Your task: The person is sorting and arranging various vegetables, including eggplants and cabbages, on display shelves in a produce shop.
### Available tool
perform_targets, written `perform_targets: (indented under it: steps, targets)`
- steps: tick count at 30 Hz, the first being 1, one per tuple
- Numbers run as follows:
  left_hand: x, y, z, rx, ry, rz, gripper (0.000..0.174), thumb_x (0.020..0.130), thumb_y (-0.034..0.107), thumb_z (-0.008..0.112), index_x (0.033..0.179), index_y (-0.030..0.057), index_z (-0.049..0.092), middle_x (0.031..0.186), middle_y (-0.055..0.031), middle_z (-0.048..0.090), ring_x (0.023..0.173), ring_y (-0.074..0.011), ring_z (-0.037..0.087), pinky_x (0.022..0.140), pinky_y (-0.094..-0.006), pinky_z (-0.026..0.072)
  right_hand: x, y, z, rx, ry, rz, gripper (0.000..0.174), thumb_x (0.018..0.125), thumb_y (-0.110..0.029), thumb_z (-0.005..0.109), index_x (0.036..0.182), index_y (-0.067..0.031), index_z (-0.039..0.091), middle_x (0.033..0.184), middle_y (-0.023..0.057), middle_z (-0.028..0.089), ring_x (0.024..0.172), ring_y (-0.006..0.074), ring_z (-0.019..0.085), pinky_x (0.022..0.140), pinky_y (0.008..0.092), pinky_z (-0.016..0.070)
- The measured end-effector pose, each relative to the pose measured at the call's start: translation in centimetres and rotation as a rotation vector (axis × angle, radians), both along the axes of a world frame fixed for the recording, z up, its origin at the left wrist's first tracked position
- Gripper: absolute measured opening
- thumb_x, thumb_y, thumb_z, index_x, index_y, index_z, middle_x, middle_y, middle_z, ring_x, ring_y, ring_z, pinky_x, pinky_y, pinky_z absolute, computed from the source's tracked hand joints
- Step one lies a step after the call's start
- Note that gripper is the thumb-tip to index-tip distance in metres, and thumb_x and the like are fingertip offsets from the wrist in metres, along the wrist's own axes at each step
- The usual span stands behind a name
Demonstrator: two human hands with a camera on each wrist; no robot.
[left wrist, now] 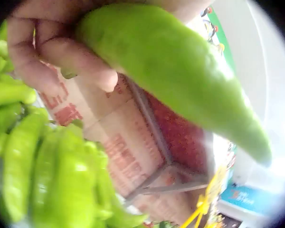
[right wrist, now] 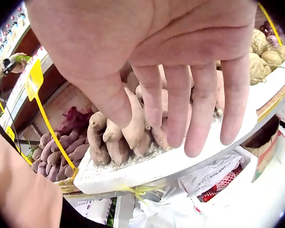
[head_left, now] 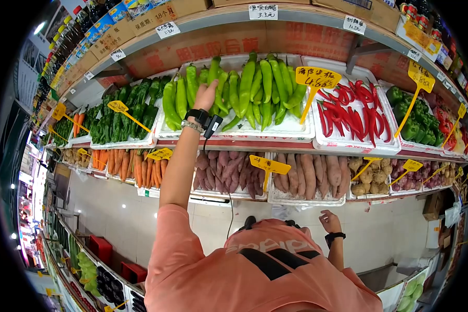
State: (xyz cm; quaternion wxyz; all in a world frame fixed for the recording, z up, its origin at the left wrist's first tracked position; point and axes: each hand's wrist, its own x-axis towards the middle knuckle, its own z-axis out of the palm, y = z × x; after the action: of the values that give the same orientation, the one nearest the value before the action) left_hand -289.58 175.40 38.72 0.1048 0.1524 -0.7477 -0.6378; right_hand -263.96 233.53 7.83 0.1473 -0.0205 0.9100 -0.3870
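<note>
My left hand (head_left: 206, 96) reaches over the white tray (head_left: 291, 130) of long light-green peppers (head_left: 247, 86). In the left wrist view its fingers (left wrist: 80, 54) curl at the thick end of one green pepper (left wrist: 166, 66), whose tapered tip points away from the hand. More green peppers (left wrist: 66, 175) lie below it, apart from the held one. My right hand (head_left: 330, 222) hangs low by my side, in front of the lower shelf. Seen from its wrist, the right hand (right wrist: 156, 61) has fingers extended and nothing held, with sweet potatoes (right wrist: 133, 123) behind it.
Red chillies (head_left: 353, 112) fill the tray to the right, dark green peppers (head_left: 125, 117) the one to the left. On the lower shelf are carrots (head_left: 122, 164), purple sweet potatoes (head_left: 226, 169) and potatoes (head_left: 372, 177). A yellow price sign (head_left: 317, 78) stands among the trays.
</note>
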Motion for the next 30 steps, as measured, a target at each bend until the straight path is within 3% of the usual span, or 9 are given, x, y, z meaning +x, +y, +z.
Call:
perform_targets:
  steps: [4,5,10,12,14,16,19,25,30]
  targets:
    - [0.4,0.6,-2.2,-0.576,-0.132,-0.046,0.071,0.089,0.053,0.059,0.125,-0.0079,0.051,0.102,-0.0262,0.068,0.089,-0.0332,0.07,0.073,-0.0425,0.055,-1.1,-0.2,-0.7,0.028,0.01,0.034,0.028,0.085,-0.016,0.071,0.11,-0.0044,0.065,0.085,0.0144,0.072,0.074,0.0273,0.071,0.068,0.0368,0.0561]
    - [0.6,1.2,-2.4,-1.055,-0.102,0.027,0.072,0.089,0.053,0.058,0.129,-0.0066,0.05,0.104,-0.0289,0.067,0.093,-0.0421,0.068,0.078,-0.0453,0.0542,-1.2,0.0,-0.9,0.015,-0.022,0.032,0.03,0.084,-0.018,0.071,0.111,-0.0053,0.065,0.086,0.0142,0.073,0.076,0.0285,0.071,0.07,0.0381,0.056]
    - [2.2,7.2,2.3,-1.505,-0.172,0.131,0.047,0.087,0.048,0.063,0.099,0.0027,0.065,0.103,-0.0212,0.066,0.092,-0.0371,0.067,0.077,-0.0461,0.055,-0.6,0.0,-1.3,0.046,0.033,0.009,0.031,0.084,-0.022,0.071,0.11,-0.0071,0.066,0.089,0.0132,0.073,0.082,0.0332,0.07,0.075,0.0412,0.0555]
    - [2.8,10.1,3.4,-1.546,0.154,0.061,0.043,0.086,0.041,0.066,0.105,0.0025,0.065,0.105,-0.02,0.064,0.099,-0.0388,0.063,0.082,-0.0461,0.053,0.1,0.3,-1.7,0.066,0.037,0.029,0.032,0.083,-0.025,0.071,0.11,-0.0077,0.066,0.091,0.0136,0.073,0.085,0.0333,0.069,0.078,0.0422,0.0548]
    - [2.5,13.2,3.8,-1.407,0.43,-0.235,0.04,0.087,0.035,0.066,0.111,0.0027,0.064,0.11,-0.0202,0.063,0.108,-0.0383,0.058,0.088,-0.0466,0.0496,1.0,0.4,-2.0,0.11,0.037,0.008,0.034,0.084,-0.027,0.069,0.112,-0.0084,0.066,0.093,0.0139,0.072,0.089,0.0335,0.068,0.081,0.0433,0.0536]
    - [2.2,17.1,4.1,-1.299,0.453,-0.485,0.039,0.088,0.03,0.065,0.117,0.0048,0.063,0.113,-0.0193,0.063,0.108,-0.0386,0.058,0.092,-0.0469,0.047,1.9,0.5,-2.6,0.137,-0.008,-0.002,0.036,0.086,-0.032,0.067,0.114,-0.0092,0.065,0.095,0.0138,0.072,0.092,0.0337,0.067,0.083,0.0438,0.0525]
    - [-0.4,19.7,1.8,-1.299,0.326,-0.625,0.037,0.087,0.025,0.064,0.121,0.0075,0.062,0.12,-0.0184,0.063,0.109,-0.0386,0.058,0.091,-0.0474,0.0483,2.9,0.6,-3.4,0.125,0.004,-0.038,0.035,0.086,-0.032,0.066,0.113,-0.0087,0.064,0.096,0.0137,0.072,0.091,0.0332,0.068,0.082,0.0431,0.0531]
    - [-2.0,22.0,1.5,-1.553,0.202,-0.503,0.048,0.079,0.028,0.074,0.121,0.0093,0.064,0.124,-0.014,0.062,0.111,-0.0383,0.058,0.094,-0.047,0.0487,6.3,2.3,-4.2,0.068,-0.094,-0.206,0.037,0.088,-0.032,0.064,0.116,-0.008,0.064,0.094,0.0146,0.072,0.094,0.033,0.068,0.083,0.043,0.0528]
    - [-2.3,23.5,1.5,-1.63,0.21,-0.389,0.032,0.073,0.027,0.077,0.1,0.0103,0.071,0.092,-0.0133,0.072,0.087,-0.0343,0.069,0.073,-0.0467,0.0554,10.1,4.0,-6.2,0.181,-0.161,-0.266,0.04,0.086,-0.034,0.066,0.117,-0.0087,0.064,0.097,0.0149,0.072,0.095,0.0345,0.067,0.085,0.0435,0.0526]
